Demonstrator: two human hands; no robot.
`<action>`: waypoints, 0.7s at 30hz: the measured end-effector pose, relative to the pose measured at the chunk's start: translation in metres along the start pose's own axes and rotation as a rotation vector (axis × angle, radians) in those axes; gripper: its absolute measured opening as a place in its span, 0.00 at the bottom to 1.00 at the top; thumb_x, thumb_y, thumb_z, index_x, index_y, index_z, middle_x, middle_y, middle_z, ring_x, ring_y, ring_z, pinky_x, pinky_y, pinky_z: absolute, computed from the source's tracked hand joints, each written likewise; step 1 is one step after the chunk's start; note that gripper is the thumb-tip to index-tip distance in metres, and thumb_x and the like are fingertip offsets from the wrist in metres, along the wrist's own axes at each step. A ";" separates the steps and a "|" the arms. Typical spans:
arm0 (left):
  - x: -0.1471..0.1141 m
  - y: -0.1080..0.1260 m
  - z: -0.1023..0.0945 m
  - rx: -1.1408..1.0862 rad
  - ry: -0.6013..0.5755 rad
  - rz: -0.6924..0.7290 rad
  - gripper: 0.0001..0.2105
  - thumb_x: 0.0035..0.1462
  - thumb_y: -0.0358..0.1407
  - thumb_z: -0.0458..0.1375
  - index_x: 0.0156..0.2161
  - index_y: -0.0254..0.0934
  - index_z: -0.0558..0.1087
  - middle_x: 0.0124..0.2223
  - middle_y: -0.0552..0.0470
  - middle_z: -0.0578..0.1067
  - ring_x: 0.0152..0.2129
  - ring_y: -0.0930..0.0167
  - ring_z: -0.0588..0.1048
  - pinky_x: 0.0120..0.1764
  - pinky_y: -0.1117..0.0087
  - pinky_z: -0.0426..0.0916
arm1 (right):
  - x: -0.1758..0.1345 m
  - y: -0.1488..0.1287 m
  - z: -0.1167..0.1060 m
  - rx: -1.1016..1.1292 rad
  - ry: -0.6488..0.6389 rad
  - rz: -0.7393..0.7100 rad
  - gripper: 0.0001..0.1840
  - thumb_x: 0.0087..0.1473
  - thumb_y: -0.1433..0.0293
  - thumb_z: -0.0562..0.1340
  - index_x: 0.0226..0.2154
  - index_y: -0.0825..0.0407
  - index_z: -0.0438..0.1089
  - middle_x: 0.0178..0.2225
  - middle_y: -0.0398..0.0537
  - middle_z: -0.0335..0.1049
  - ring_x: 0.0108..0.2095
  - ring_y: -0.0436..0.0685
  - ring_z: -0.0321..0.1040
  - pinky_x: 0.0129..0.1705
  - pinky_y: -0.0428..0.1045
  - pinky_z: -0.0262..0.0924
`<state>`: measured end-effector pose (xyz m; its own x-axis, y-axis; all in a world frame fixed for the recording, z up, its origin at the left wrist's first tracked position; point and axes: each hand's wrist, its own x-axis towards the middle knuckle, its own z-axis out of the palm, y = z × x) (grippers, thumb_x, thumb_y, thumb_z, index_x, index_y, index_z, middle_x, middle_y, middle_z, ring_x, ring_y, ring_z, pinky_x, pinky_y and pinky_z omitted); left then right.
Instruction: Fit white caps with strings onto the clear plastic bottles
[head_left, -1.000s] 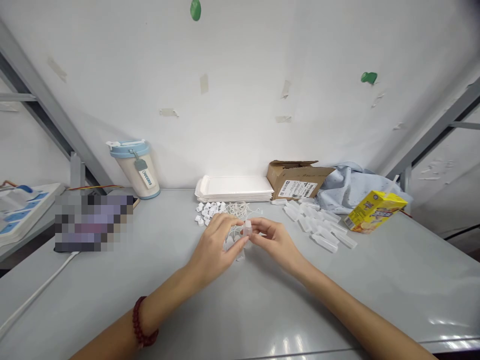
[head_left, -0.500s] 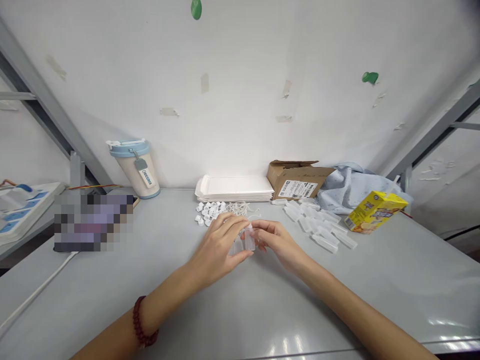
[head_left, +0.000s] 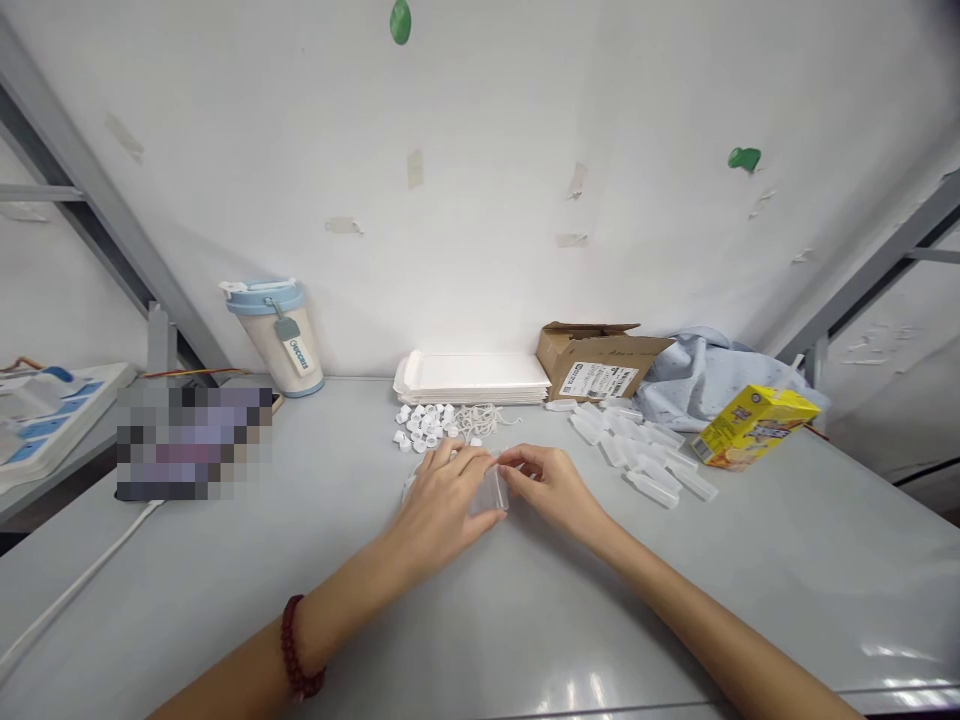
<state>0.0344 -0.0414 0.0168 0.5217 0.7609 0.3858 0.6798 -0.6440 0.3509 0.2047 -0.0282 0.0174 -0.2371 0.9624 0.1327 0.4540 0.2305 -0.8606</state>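
A small clear plastic bottle (head_left: 493, 490) stands upright just above the middle of the grey table. My left hand (head_left: 442, 500) is closed around it from the left, thumb near its base and fingers over its upper part. At the bottle's top, my right hand (head_left: 551, 480) pinches thumb and fingers together; what lies between the fingertips is too small to make out. Behind my left hand are loose white caps (head_left: 426, 425) and a tangle of white cords (head_left: 484, 420). Something whitish (head_left: 409, 486) shows partly beyond the left hand's outer edge.
Several clear bottles (head_left: 637, 450) lie at right, near a yellow drink carton (head_left: 754, 428), a blue cloth (head_left: 701, 370) and a cardboard box (head_left: 607, 365). White trays (head_left: 472, 378) are stacked at the wall. Left are a tumbler (head_left: 277, 340), a blurred phone (head_left: 195, 445) and a power strip (head_left: 64, 425).
My right fingers have closed in at the bottle's top, where a white cap showed before. My left hand has shifted slightly, and a whitish thing now shows beside it. The view has moved a little.
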 end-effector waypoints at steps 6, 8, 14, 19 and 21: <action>0.000 0.003 0.005 0.067 -0.061 -0.016 0.14 0.51 0.37 0.60 0.43 0.38 0.66 0.44 0.49 0.72 0.43 0.60 0.65 0.42 0.59 0.62 | 0.000 0.003 0.000 -0.088 -0.012 -0.014 0.10 0.49 0.72 0.56 0.30 0.55 0.73 0.27 0.46 0.74 0.24 0.51 0.66 0.26 0.46 0.59; 0.001 0.003 0.005 0.070 -0.070 -0.023 0.13 0.51 0.37 0.59 0.43 0.38 0.66 0.43 0.49 0.72 0.42 0.60 0.65 0.42 0.59 0.62 | 0.000 0.003 0.000 -0.103 -0.015 -0.020 0.10 0.49 0.72 0.56 0.30 0.55 0.73 0.27 0.46 0.74 0.24 0.51 0.66 0.26 0.45 0.59; 0.000 0.000 0.002 0.041 -0.086 -0.023 0.15 0.51 0.38 0.59 0.44 0.38 0.66 0.45 0.48 0.71 0.44 0.60 0.65 0.42 0.60 0.61 | 0.001 0.006 -0.001 -0.089 -0.021 0.004 0.09 0.48 0.72 0.56 0.30 0.55 0.72 0.25 0.46 0.73 0.23 0.51 0.67 0.25 0.45 0.60; 0.000 -0.005 -0.005 0.026 -0.157 -0.034 0.20 0.49 0.40 0.61 0.47 0.38 0.65 0.46 0.48 0.71 0.45 0.59 0.64 0.44 0.60 0.60 | 0.001 0.008 -0.009 -0.094 -0.103 0.016 0.10 0.45 0.76 0.57 0.33 0.55 0.70 0.31 0.47 0.72 0.24 0.50 0.68 0.24 0.44 0.60; 0.000 -0.007 -0.007 0.021 -0.169 -0.037 0.22 0.47 0.40 0.63 0.48 0.38 0.65 0.47 0.48 0.71 0.46 0.59 0.63 0.44 0.60 0.60 | 0.000 0.007 -0.015 -0.130 -0.160 -0.022 0.14 0.43 0.78 0.58 0.36 0.54 0.69 0.37 0.48 0.71 0.29 0.50 0.69 0.28 0.44 0.62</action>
<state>0.0266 -0.0374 0.0203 0.5744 0.7876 0.2231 0.7098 -0.6150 0.3435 0.2210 -0.0241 0.0190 -0.3770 0.9241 0.0625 0.5519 0.2783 -0.7861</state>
